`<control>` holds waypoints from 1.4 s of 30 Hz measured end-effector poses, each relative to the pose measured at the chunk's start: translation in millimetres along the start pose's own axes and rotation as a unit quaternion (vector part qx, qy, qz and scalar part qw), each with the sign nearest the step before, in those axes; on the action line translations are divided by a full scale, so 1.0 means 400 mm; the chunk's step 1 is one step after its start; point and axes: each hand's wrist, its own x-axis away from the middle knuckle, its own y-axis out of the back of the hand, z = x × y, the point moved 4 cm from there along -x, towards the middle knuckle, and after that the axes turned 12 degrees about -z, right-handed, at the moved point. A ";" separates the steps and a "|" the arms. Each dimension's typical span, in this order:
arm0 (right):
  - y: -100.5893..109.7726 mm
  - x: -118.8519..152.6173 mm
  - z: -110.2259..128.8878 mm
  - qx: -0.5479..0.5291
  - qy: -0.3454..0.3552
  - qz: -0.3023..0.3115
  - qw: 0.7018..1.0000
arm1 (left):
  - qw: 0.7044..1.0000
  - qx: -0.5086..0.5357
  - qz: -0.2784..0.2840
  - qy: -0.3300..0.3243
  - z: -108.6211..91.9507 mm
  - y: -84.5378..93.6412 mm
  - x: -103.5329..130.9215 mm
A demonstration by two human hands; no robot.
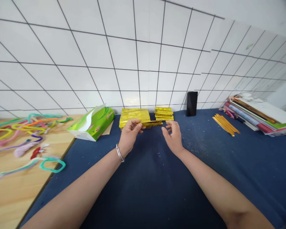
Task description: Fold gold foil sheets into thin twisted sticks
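Head camera view: the left hand (129, 135) pinches one end of a thin, shiny gold foil-paper piece (154, 123) between thumb and fingers, above the far part of the dark blue cloth (143, 181). The right hand (173, 137) is half open, fingers loosely curled, grasping nothing visible, just beside the piece's right end. Beyond them, near the white tiled wall (124, 54), lie a wide gold foil-paper stack (134, 115) at left and a smaller, narrower gold stack (164, 113) at right.
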 end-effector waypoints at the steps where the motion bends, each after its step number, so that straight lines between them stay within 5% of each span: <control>1: -0.002 -0.001 -0.011 -0.009 -0.023 -0.001 1.000 | 1.000 0.004 0.001 0.003 0.001 -0.001 0.001; 15: -0.031 0.013 -0.076 -0.148 -0.214 0.043 0.965 | 0.997 0.019 0.062 0.031 0.010 -0.021 0.024; 29: -0.036 0.021 -0.059 -0.156 -0.203 0.054 0.965 | 0.982 -0.090 0.161 0.036 0.027 -0.037 0.045; 42: -0.041 0.031 -0.049 -0.190 -0.250 0.068 0.947 | 0.980 -0.145 0.134 -0.005 0.032 -0.039 0.053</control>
